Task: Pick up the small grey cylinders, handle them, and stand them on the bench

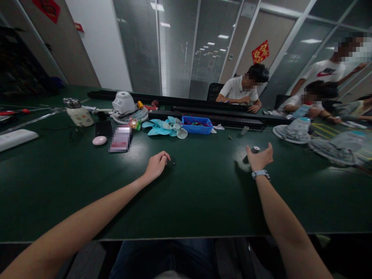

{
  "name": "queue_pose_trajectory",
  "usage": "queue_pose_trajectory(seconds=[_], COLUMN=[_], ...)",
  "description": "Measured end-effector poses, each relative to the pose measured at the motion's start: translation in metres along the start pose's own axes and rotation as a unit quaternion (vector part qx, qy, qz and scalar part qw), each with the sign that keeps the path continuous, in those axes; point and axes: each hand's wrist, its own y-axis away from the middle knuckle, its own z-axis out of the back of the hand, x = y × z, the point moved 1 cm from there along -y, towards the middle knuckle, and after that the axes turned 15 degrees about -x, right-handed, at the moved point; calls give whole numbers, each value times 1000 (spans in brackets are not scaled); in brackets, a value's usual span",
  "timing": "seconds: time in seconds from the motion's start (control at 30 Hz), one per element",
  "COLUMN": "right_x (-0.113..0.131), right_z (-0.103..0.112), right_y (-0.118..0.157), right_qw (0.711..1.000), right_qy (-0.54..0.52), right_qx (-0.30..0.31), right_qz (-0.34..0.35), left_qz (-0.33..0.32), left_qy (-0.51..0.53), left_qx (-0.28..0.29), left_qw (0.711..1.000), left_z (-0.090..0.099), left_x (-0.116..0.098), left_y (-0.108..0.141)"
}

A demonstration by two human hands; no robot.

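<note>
My left hand (157,163) rests on the green table with its fingers curled in; whether anything is inside them is hidden. Just right of its fingertips lies a tiny dark round part (174,163). Farther right, my right hand (260,157), with a watch (260,174) at the wrist, has thumb and fingers spread wide. Beyond its palm stands a small silver-topped cylinder (255,149), partly hidden by the hand; the fingers are not closed round it.
Along the back are light-blue fan blades (162,127), a blue bin (197,124) of small parts, a white fan (123,102), a phone (120,138) and a bottle (80,113). Fan pieces (293,131) lie at right. Co-workers (240,89) sit across the table.
</note>
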Motion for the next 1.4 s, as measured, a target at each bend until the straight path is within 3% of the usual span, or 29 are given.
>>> queue_pose_trajectory(seconds=[0.07,0.13,0.2,0.27,0.33,0.37,0.43,0.57,0.9,1.0,1.13,1.23,1.4], right_x=[41,86,126,155,171,175,178,178,181,182,175,156,110], right_z=[14,31,48,63,74,77,79,75,65,65,62,54,27], right_y=[19,51,92,133,163,173,182,181,187,186,174,157,99], right_qw=[994,971,912,816,733,708,684,673,679,695,762,821,923], right_qy=[-51,-127,-201,-243,-256,-254,-238,-209,-226,-252,-295,-300,-186], right_qx=[-5,72,217,372,474,505,542,569,559,537,463,387,221], right_qz=[96,190,286,371,415,424,426,423,420,406,342,293,255], left_qz=[0,3,4,0,-5,-7,-7,-3,0,-3,-4,1,-1], left_qy=[1,-1,-8,-15,-15,-14,-14,-23,-36,-34,-31,-28,-22], left_qx=[-1,-5,-13,-20,-20,-19,-20,-34,-31,-32,-30,-24,-13], left_qw=[1000,1000,1000,1000,1000,1000,1000,999,999,999,999,999,1000], left_z=[0,-1,-1,0,0,0,0,0,1,1,0,0,-1], left_x=[0,1,1,1,0,0,-1,-4,-6,-5,-4,-3,-2], left_y=[0,0,0,0,1,1,1,2,1,1,2,2,2])
